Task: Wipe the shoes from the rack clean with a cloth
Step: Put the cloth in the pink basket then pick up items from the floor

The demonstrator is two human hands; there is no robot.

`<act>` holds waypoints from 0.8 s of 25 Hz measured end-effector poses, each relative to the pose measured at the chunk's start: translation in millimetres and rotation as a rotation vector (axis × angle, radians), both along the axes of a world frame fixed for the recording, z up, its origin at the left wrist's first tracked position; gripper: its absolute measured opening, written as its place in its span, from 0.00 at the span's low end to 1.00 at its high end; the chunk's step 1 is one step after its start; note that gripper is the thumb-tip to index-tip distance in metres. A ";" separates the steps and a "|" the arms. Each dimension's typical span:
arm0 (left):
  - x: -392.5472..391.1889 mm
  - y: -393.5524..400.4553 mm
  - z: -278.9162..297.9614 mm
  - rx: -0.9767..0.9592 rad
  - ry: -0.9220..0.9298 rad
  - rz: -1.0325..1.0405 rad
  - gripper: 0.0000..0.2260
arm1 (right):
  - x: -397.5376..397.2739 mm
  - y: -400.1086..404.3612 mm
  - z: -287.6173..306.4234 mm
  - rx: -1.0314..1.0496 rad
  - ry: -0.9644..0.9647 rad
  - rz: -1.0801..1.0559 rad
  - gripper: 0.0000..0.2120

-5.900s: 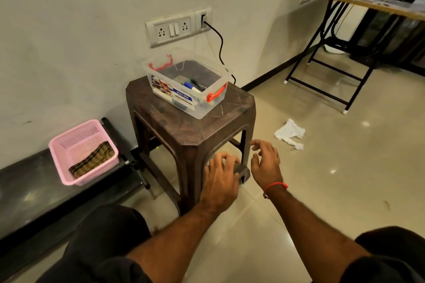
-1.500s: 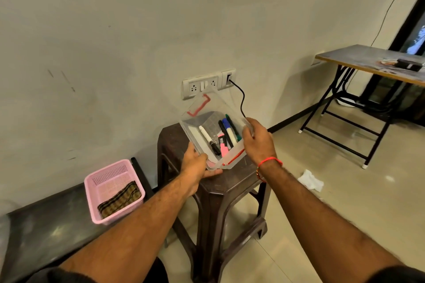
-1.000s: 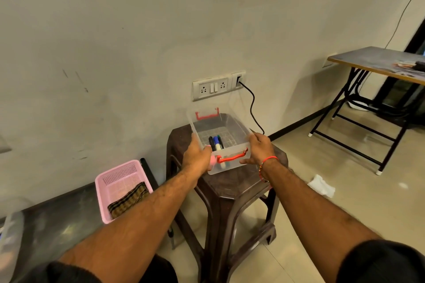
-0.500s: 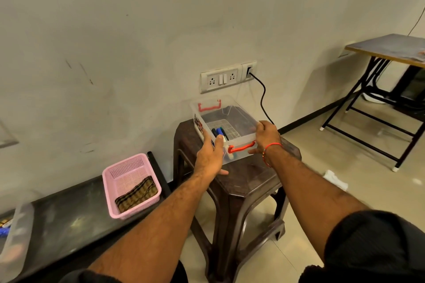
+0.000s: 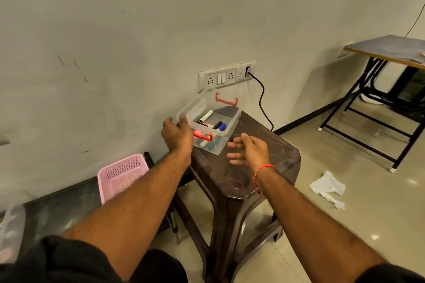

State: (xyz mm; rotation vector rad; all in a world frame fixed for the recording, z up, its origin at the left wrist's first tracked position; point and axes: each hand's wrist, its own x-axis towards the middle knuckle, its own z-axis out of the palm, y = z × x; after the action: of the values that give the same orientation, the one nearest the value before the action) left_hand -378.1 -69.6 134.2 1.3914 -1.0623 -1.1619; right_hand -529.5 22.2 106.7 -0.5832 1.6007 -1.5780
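No shoe is being wiped at this moment, and no shoe or rack is being shown anywhere in the view, so where the task's shoes lie cannot be told. What is being attended to instead is a clear storage box (image 5: 211, 125) with red handles, which is standing on a dark brown plastic stool (image 5: 253, 167) against the wall (a few markers are lying inside it). The left hand (image 5: 177, 134) is being held just beside the box's near left corner, fingers relaxed and gripping nothing; whether its fingertips are touching the plastic cannot be told. The right hand (image 5: 249, 151) is being held above the stool top, a little apart from the box, with fingers spread and likewise empty.

Judged from this, only a preparatory step is being carried out, and the wiping itself is not yet being begun. A white cloth (image 5: 327, 187) is lying crumpled on the floor to the right of the stool, well apart from both hands. For the next move, the cloth is probably being called for first: a reach down and to the right, then a turn towards wherever the shoes are being kept.
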 end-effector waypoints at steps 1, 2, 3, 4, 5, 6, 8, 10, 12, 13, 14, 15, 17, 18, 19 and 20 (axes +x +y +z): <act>0.7 8.3 -6.3 -0.063 -0.052 -0.069 0.25 | -3.1 -6.0 -4.5 -0.008 0.135 -0.060 0.08; 0.9 14.0 -13.9 -0.117 -0.108 -0.145 0.28 | -8.6 -14.2 -8.5 -0.012 0.311 -0.111 0.06; 0.6 15.4 -20.6 -0.154 -0.159 -0.209 0.33 | -15.0 -23.3 -8.1 -0.019 0.515 -0.113 0.13; -0.4 13.5 -25.2 -0.165 -0.199 -0.248 0.38 | -22.3 -31.8 -5.6 -0.008 0.729 -0.051 0.22; -1.7 10.9 -26.9 -0.160 -0.227 -0.266 0.41 | -29.6 -41.2 -3.1 0.015 0.925 0.040 0.30; -3.6 7.9 -27.6 -0.150 -0.249 -0.279 0.42 | -35.2 -49.7 3.6 0.070 1.087 0.139 0.33; -7.0 2.4 -29.3 -0.133 -0.293 -0.302 0.43 | -45.1 -65.1 11.1 0.160 1.294 0.304 0.29; -8.3 -4.5 -29.1 -0.112 -0.318 -0.317 0.42 | -54.2 -75.1 7.2 0.228 1.351 0.386 0.23; -8.4 -17.4 -25.1 -0.066 -0.310 -0.314 0.40 | -61.8 -83.0 2.6 0.234 1.416 0.340 0.20; -8.7 -24.2 -22.3 -0.042 -0.312 -0.309 0.40 | -65.0 -86.3 2.2 0.210 1.464 0.309 0.19; -9.4 -30.8 -19.8 -0.020 -0.310 -0.306 0.39 | -67.3 -88.8 3.4 0.175 1.497 0.285 0.18; -10.1 -36.7 -17.6 0.001 -0.299 -0.308 0.37 | -69.3 -91.3 5.3 0.131 1.510 0.267 0.17; -10.4 -45.4 -16.4 0.029 -0.272 -0.323 0.35 | -69.8 -92.2 6.0 0.045 1.446 0.241 0.15; -10.7 -49.1 -16.8 0.032 -0.267 -0.328 0.34 | -68.5 -90.1 4.9 0.012 1.406 0.230 0.14; -11.4 -51.3 -17.8 0.028 -0.270 -0.331 0.33 | -67.2 -86.2 4.2 -0.016 1.394 0.226 0.13; -13.0 -53.5 -18.8 0.018 -0.279 -0.334 0.32 | -68.2 -83.7 3.4 -0.032 1.405 0.223 0.13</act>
State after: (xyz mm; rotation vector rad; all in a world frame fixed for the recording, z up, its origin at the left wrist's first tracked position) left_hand -391.1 -123.1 115.4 1.4557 -1.5307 -1.2362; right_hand -597.7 -61.6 110.1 -2.0923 2.2753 -0.9455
